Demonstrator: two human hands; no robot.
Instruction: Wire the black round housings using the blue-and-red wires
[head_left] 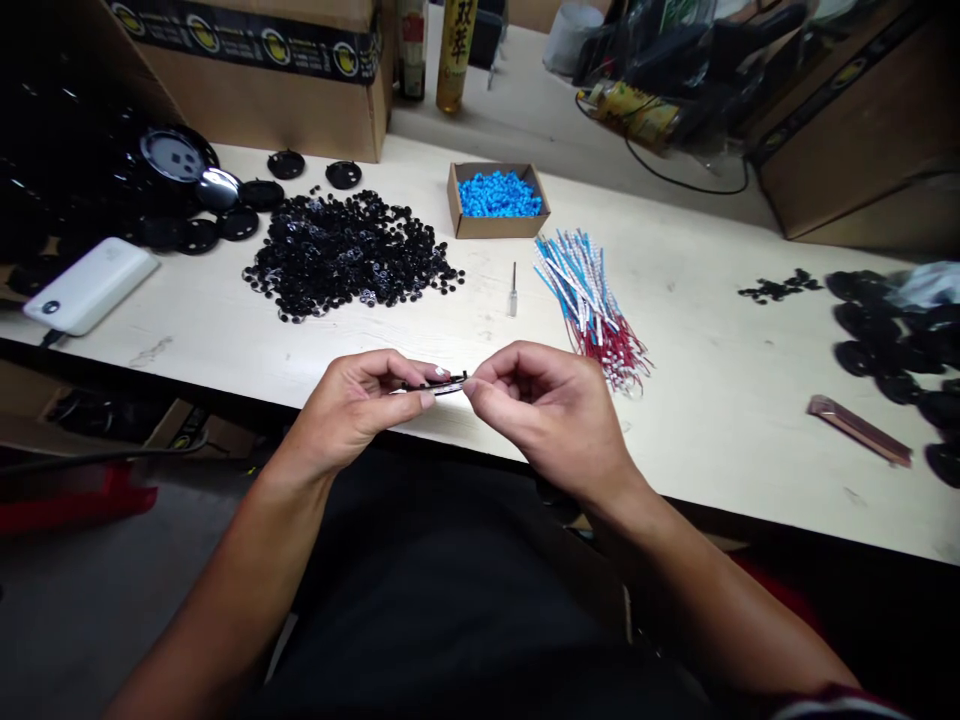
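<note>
My left hand (360,402) pinches a thin black round plastic cover (448,385) between thumb and fingers, seen nearly edge-on above the table's front edge. At the cover's right end, my right hand (544,405) has its thumb and forefinger pressed together. Whether they grip the cover or a small part on it is hidden. Just beyond my hands lie a small screwdriver-like tool (513,300) and a bundle of blue, white and red wires (589,300). A heap of small black round parts (345,250) spreads to the left.
A cardboard tray (499,228) of blue pieces stands behind. At left are a white power bank (91,285) and black covers (240,222). More black discs (892,340) and a brown box-cutter-like object (859,430) lie at right. Cardboard boxes (270,100) and bottles (452,60) line the back.
</note>
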